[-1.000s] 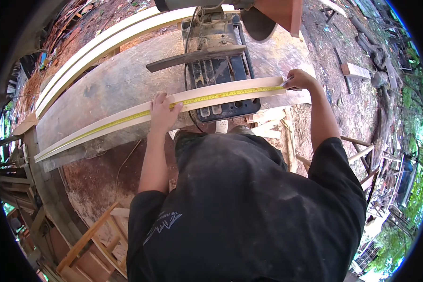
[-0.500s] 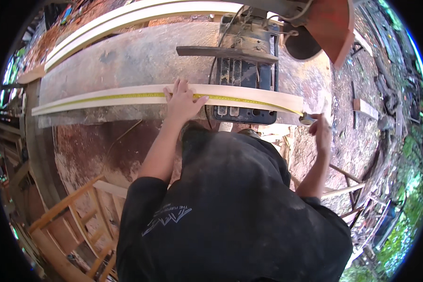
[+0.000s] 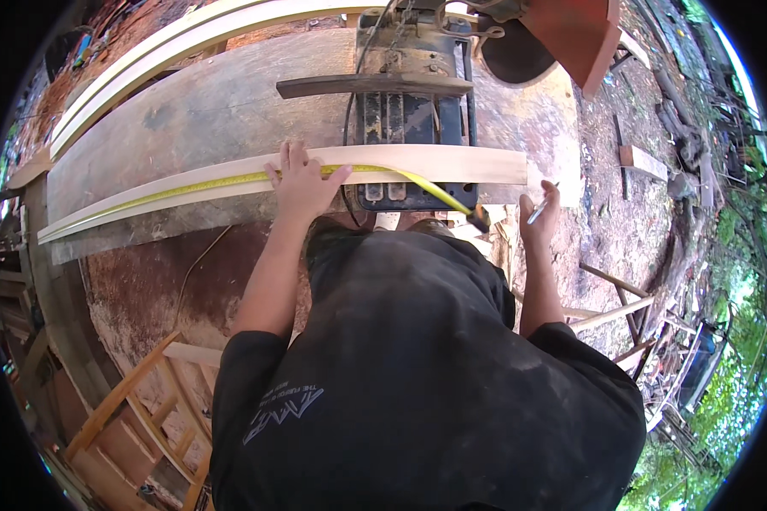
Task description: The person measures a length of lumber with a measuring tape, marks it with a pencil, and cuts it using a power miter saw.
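Note:
My left hand [image 3: 303, 186] lies across a long pale wooden board [image 3: 477, 163], its fingers spread and reaching the far edge. Under this hand runs the yellow blade of a tape measure [image 3: 222, 180], stretched along the board toward its left end. To the right, the blade bows off the near edge, and the tape's small dark case [image 3: 480, 219] hangs there with no hand on it. Beyond the board's right end, my right hand [image 3: 537, 223] is closed on a thin, light pencil-like stick [image 3: 539, 209]; whether it is a pencil or pen I cannot tell.
The board rests on a worn bench [image 3: 222, 94] and a black metal machine base [image 3: 413, 192]. A dark wooden bar [image 3: 375, 84] crosses that base. Behind stands a dark disc [image 3: 520, 61] under an orange-red guard [image 3: 575, 38]. Long strips [image 3: 187, 38] lie beyond; a wooden frame [image 3: 132, 400] stands lower left.
My right hand has let go of the tape case and now shows the thin stick. The case has swung left and nearer, bending the blade off the board. My left hand stays on the board.

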`<state>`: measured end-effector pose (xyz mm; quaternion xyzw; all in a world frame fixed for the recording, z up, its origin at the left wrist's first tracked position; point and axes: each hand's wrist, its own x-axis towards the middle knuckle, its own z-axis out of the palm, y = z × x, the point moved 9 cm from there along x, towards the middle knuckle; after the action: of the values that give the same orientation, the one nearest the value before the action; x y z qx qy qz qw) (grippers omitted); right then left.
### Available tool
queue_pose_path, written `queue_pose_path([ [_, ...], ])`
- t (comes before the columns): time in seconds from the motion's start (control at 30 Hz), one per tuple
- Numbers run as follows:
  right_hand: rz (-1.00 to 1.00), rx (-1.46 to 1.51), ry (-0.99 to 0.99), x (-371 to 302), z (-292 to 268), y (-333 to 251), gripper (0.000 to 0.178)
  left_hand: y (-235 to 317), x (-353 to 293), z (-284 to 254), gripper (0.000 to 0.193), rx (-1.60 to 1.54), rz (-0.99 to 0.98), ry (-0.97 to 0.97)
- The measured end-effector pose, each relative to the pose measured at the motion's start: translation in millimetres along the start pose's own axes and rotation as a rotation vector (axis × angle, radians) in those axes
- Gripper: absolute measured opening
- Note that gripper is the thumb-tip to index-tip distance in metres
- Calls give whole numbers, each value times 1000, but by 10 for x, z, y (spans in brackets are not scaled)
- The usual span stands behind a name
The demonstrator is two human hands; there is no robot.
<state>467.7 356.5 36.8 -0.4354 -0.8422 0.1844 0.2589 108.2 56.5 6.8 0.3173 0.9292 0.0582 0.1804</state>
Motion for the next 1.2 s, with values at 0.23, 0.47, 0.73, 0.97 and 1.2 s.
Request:
queue_pose_path([
  [0.23, 364, 296, -456, -393, 496, 140, 32, 20, 16, 0, 76, 36, -1, -10],
  [0.47, 95, 71, -1180, -729, 1041, -720, 36, -24, 21, -3, 79, 71, -9, -9],
  [0.73, 49, 143, -1285, -1225, 2009, -1254, 61, -14, -25, -44, 78, -44, 38, 52],
  [0.97, 705, 807, -1498, -1504, 1974, -2166, 60, -79, -120, -18, 75, -114, 30, 121],
  [1.2, 1136, 1109, -1478, -1719, 2216, -2486, 55, -52, -115, -74, 74, -167, 39, 183],
])
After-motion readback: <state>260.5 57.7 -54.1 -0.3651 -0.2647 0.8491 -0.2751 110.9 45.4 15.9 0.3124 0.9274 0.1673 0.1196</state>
